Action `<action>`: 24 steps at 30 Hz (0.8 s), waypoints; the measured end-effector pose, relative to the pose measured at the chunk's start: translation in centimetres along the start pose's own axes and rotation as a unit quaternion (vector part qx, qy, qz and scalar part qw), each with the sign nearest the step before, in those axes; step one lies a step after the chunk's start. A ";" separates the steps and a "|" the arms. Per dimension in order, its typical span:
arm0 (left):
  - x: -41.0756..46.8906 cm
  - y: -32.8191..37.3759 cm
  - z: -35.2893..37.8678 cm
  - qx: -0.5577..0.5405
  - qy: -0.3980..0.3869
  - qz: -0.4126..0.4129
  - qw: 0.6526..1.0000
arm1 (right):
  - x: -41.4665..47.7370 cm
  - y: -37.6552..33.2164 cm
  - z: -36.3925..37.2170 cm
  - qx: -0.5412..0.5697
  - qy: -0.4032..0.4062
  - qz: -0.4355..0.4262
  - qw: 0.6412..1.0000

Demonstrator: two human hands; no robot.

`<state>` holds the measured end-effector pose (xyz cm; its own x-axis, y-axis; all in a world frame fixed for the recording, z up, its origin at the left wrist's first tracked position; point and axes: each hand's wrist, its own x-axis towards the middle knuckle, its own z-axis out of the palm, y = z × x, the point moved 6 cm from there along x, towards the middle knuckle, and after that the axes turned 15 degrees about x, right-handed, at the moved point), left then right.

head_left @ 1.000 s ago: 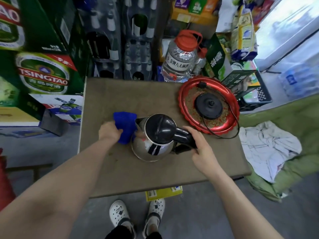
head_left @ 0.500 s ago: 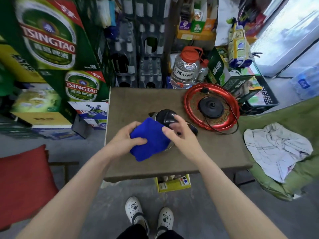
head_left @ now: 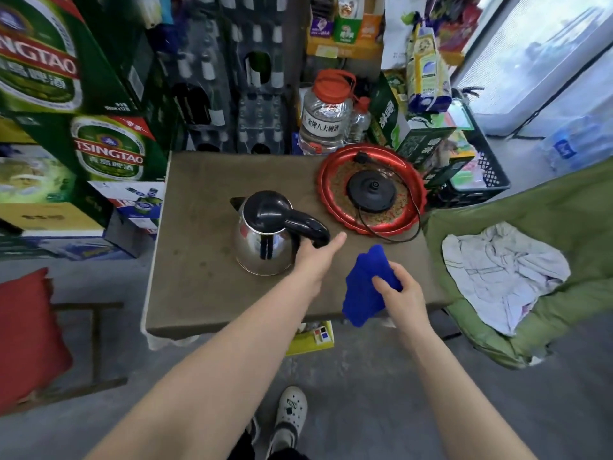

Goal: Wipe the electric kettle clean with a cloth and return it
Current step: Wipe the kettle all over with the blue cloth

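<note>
A steel electric kettle (head_left: pixel 260 245) with a black lid and handle stands upright on the brown table (head_left: pixel 199 277). My left hand (head_left: pixel 315 260) is at the lower end of the handle. Its thumb sticks out straight and its fingers are hidden between the handle and the kettle body. To the right, over the table's front edge, my right hand (head_left: pixel 403 295) pinches a folded blue cloth (head_left: pixel 363 290), held apart from the kettle. The black kettle base (head_left: pixel 371 190) with its cord lies in a red round tray (head_left: pixel 323 180) at the table's back right.
Green beer cartons (head_left: pixel 106 151) are stacked at the left, and bottle crates and a large clear jar with a red cap (head_left: pixel 326 121) stand behind the table. A green chair with a white rag (head_left: pixel 501 270) is at the right, and a red cushion (head_left: pixel 26 336) at the left.
The blue cloth passed from my left hand to my right hand and moved off the kettle to the right. My left hand moved to the kettle handle. The kettle stayed on the table.
</note>
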<state>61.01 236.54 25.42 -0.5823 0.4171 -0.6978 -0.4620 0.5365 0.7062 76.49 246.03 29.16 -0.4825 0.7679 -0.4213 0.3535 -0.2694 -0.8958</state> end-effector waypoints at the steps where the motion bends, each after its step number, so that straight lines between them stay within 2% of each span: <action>1: 0.5 0.5 0.7 -0.046 0.028 -0.012 0.998 | 0.2 -0.1 -0.6 -0.001 0.005 -0.007 1.000; 4: 0.8 0.3 0.4 -0.070 0.114 -0.026 0.991 | 0.9 -1.4 -1.9 0.008 0.047 -0.046 0.998; 7: -0.9 -0.9 -2.1 -0.024 0.164 0.033 0.986 | 1.6 -4.1 -2.0 0.035 0.086 -0.094 0.991; 11: -4.7 -1.9 -8.0 0.013 0.248 0.077 0.966 | 2.0 -7.3 1.7 -0.010 0.067 -0.198 0.978; 13: -6.2 -1.8 -10.7 -0.008 0.280 0.084 0.956 | 0.9 -8.5 5.7 -0.056 0.038 -0.278 0.958; 17: -8.8 0.2 -14.2 0.023 0.312 0.133 0.941 | -3.4 -6.3 14.7 -0.159 -0.149 -0.341 0.915; 18: -9.4 0.9 -15.0 0.027 0.312 0.142 0.939 | -4.3 -6.0 15.7 -0.193 -0.156 -0.377 0.893; 21: -11.4 2.8 -17.2 0.035 0.311 0.182 0.932 | -5.7 -7.9 16.6 -0.260 -0.107 -0.479 0.831; 24: -13.0 5.3 -18.9 0.052 0.301 0.221 0.926 | -6.6 -11.1 17.7 -0.263 -0.134 -0.516 0.804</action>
<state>53.45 220.08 40.51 -0.9811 0.1452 -0.1277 -0.0405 0.4915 0.8699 61.54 233.64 39.41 -0.8666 0.2540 0.4295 -0.0897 0.7675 -0.6348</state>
